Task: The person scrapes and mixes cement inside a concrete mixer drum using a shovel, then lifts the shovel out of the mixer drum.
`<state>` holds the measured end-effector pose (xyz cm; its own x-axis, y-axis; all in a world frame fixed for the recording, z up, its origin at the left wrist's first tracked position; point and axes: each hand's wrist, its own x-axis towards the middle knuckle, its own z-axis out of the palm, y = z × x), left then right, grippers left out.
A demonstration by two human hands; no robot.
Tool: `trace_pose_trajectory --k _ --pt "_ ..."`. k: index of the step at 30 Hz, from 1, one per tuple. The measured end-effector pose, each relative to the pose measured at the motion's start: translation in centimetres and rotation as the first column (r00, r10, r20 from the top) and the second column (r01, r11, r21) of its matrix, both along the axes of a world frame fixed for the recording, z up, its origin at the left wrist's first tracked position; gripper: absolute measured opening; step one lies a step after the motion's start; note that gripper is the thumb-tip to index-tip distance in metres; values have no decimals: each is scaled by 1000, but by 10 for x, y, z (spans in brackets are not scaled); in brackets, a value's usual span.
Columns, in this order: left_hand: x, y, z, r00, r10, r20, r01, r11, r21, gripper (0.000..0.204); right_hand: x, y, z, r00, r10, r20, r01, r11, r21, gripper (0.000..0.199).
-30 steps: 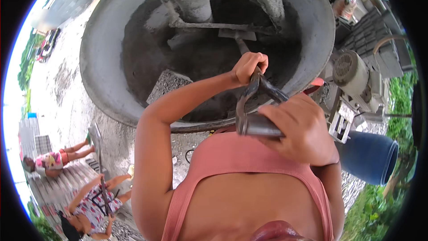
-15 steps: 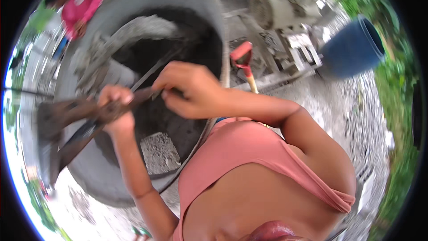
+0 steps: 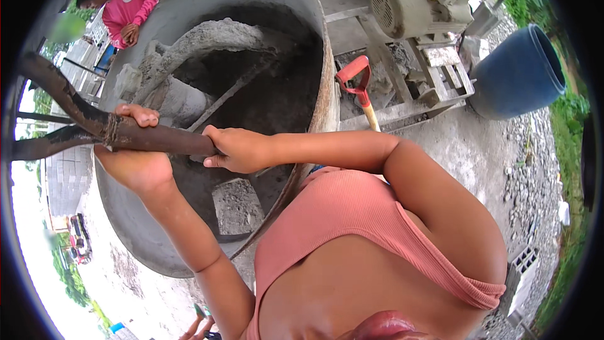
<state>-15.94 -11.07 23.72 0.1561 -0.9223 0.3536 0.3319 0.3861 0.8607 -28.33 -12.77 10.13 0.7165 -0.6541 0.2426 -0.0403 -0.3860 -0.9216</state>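
Observation:
My left hand (image 3: pixel 135 160) and my right hand (image 3: pixel 234 149) both grip a dark, cement-crusted metal lever (image 3: pixel 126 133) that runs from the left edge toward the middle. The left hand holds it from below near a forked joint; the right hand wraps around its end. Below and behind the hands stands a big grey mixer drum (image 3: pixel 314 44) with hardened cement, inner blades and a block-shaped lump (image 3: pixel 236 204) inside.
A shovel with a red handle (image 3: pixel 355 82) leans by the drum's right side. A motor (image 3: pixel 409 3) on a concrete base and a blue barrel (image 3: pixel 519 72) stand at the upper right. A person in a pink shirt (image 3: pixel 129 3) is beyond the drum at the upper left. Gravel lies at the right.
The view has swung; the drum now sits more to the left and centre. My hands have moved along the lever, which now lies nearly level across the drum's mouth.

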Motion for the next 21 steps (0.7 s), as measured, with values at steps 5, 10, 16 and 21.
trace_pose_trajectory --k 5,10,16,21 --pt "18 -4 -28 982 -81 -171 104 986 133 46 -8 -12 6 996 71 -48 -74 995 -66 42" --pt "35 -6 -77 1000 -3 22 -3 958 288 55 -11 -32 27 975 162 -149 -206 911 -357 41" --pt "82 14 -102 976 218 5 -193 852 486 53 -14 -87 36 968 43 249 -81 986 143 17" --pt "89 25 -128 955 24 297 -210 763 612 48 -65 -130 90 840 -263 475 37 900 434 18"
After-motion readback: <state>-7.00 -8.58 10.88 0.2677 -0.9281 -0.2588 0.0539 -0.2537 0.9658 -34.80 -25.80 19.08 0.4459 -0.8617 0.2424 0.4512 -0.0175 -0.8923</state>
